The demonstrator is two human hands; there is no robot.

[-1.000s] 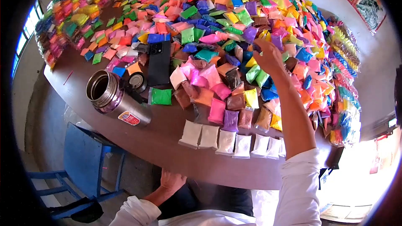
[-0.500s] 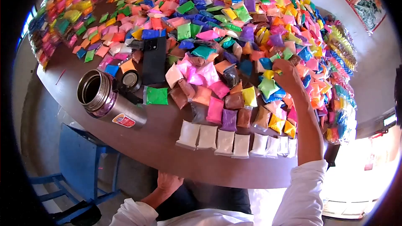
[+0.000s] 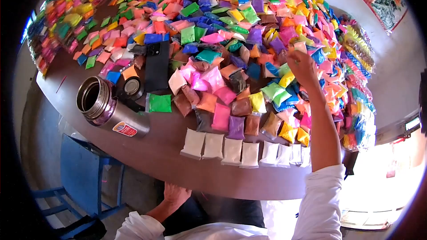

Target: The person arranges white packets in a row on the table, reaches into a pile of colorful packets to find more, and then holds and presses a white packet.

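Note:
My right hand (image 3: 303, 67) is over the right part of a big heap of small colourful plastic packets (image 3: 213, 2). Its fingers are curled together, and whatever they grip is hidden. A peach packet (image 3: 300, 46) lies right against its far side; a yellow packet (image 3: 287, 79) and light green packets (image 3: 275, 91) are just left of it. My left hand (image 3: 176, 194) is low at the table's near edge, above my lap, its fingers mostly hidden. A row of white packets (image 3: 231, 152) lies along the front of the brown table (image 3: 213, 180).
At the left stand an open steel flask (image 3: 113, 115), its lid (image 3: 132, 86) and a black phone (image 3: 157, 66). A green packet (image 3: 159, 103) lies by the flask. Bundled packets (image 3: 359, 84) hang over the right side. A blue chair (image 3: 82, 173) is at the lower left.
My right hand has moved slightly away from me, off the yellow packet, which shows more fully now. The view has shifted a little. My left hand stays at the table edge.

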